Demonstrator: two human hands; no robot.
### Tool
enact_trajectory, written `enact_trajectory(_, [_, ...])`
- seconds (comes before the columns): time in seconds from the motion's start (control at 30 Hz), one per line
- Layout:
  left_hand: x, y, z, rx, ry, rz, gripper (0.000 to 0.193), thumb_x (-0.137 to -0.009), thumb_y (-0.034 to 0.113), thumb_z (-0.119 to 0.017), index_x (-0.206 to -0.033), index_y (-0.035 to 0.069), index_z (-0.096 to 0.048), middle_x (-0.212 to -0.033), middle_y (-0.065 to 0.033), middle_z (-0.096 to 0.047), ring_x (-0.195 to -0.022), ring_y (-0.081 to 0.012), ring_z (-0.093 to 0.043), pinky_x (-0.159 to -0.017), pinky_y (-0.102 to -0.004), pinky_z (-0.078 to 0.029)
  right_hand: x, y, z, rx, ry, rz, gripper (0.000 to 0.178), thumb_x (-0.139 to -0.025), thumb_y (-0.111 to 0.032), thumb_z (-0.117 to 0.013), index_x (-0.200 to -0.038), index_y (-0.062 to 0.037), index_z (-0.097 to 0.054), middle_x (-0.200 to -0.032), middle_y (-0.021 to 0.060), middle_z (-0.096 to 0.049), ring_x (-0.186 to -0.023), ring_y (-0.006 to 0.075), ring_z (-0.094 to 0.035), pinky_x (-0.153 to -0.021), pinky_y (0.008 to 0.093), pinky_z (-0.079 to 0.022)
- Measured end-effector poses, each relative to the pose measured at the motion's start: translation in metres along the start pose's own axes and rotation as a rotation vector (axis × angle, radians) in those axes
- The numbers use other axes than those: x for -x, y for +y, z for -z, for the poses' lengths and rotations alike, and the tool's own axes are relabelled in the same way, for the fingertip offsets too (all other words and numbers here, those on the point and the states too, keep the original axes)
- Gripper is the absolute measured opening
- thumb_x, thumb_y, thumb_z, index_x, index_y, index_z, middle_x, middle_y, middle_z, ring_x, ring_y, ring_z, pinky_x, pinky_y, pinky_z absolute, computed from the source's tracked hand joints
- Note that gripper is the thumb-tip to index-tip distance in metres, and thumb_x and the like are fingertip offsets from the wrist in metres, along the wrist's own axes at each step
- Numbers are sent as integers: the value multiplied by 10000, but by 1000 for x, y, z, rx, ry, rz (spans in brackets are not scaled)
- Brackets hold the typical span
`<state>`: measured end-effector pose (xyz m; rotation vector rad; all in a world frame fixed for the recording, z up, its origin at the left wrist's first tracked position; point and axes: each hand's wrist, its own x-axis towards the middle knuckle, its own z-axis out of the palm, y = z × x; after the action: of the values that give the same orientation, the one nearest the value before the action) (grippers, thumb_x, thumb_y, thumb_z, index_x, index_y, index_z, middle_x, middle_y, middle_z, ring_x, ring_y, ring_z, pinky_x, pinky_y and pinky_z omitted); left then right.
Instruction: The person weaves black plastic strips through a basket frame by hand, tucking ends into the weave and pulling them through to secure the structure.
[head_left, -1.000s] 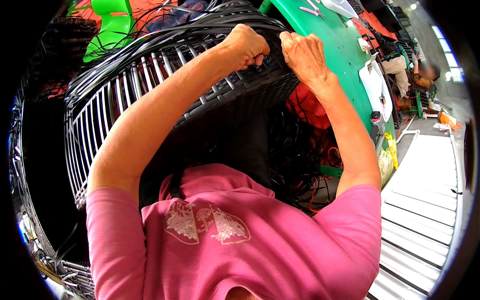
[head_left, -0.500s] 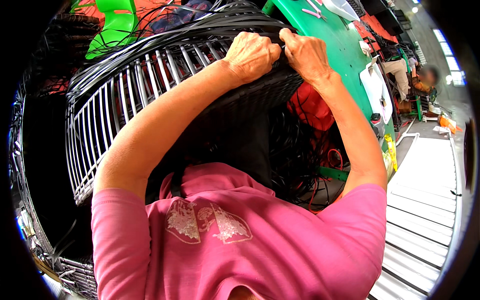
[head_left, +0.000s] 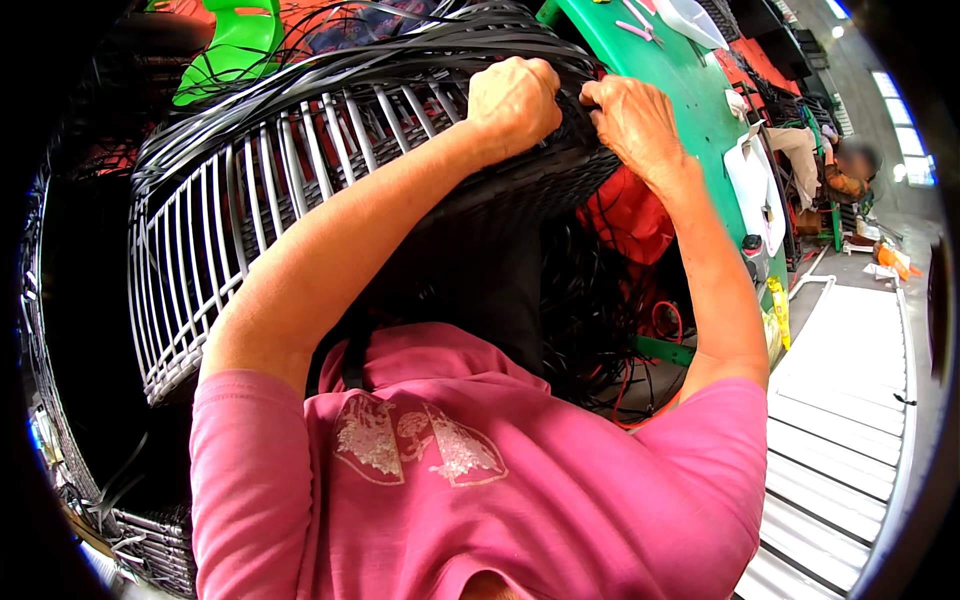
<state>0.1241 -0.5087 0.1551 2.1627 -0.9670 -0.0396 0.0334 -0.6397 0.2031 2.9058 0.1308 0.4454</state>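
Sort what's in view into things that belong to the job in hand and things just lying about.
In the job, by the look of it:
- left hand and right hand, close together at the frame's edge
- dark, part-woven frame
- black strips

Apparently just lying about:
- pink-handled tool
- yellow packet
- bright green seat

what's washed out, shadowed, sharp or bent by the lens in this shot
Head view: the white slatted panel looks washed out by glare, and the fisheye bows its right edge; head view: deep shadow hides detail below the woven black wicker; head view: the left hand looks fairly sharp.
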Motion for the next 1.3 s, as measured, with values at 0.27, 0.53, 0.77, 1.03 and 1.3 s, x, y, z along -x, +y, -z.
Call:
enact_trajectory(0.27, [1, -26, 19, 934, -172, 176, 142, -790, 88, -612, -872, 8, -696, -641, -24, -622, -520, -72, -501, -485, -206, -401, 25, 23, 15, -927, 287, -537, 121, -858, -99, -619, -928, -30, -690, -731, -4, -638, -594, 38, -533, -566, 187, -456])
enact_trajectory(0.53, [5, -41, 27, 1088, -268, 155, 109, -789, 80, -648, -871, 23, -694, -686, -28, -644, -567, -66, -539, -468, -193, -386, 46, 22, 19, -790, -5, -325, 181, -786, -1, -615, -950, -34, -684, -851, 44, -625, -758, 130, -576, -691, 257, -459])
enact_trajectory(0.77, [11, -46, 34, 1065, -329, 69, 139, -811, 109, -638, -904, 18, -687, -757, -36, -654, -670, -79, -565, -572, -203, -407, 31, 24, 14, -431, 32, 29, 67, -770, -31, -623, -836, -19, -632, -807, 60, -577, -763, 203, -595, -695, 299, -484])
enact_trajectory(1.03, [16, -55, 40, 1169, -374, 51, 136, -848, 74, -620, -946, -4, -674, -960, -88, -665, -728, -101, -603, -617, -219, -463, 20, 16, -7, 149, 154, 207, 72, -716, -13, -589, -742, -49, -534, -711, 76, -562, -689, 208, -627, -581, 332, -525])
enact_trajectory(1.3, [44, -54, 88, 1099, -128, 139, 285, -868, 116, -613, -1129, 0, -595, -1011, -98, -648, -794, -176, -656, -636, -261, -516, -6, 7, -29, 40, 424, 40, 67, -801, -79, -559, -865, -76, -577, -746, 114, -641, -657, 259, -639, -556, 370, -507])
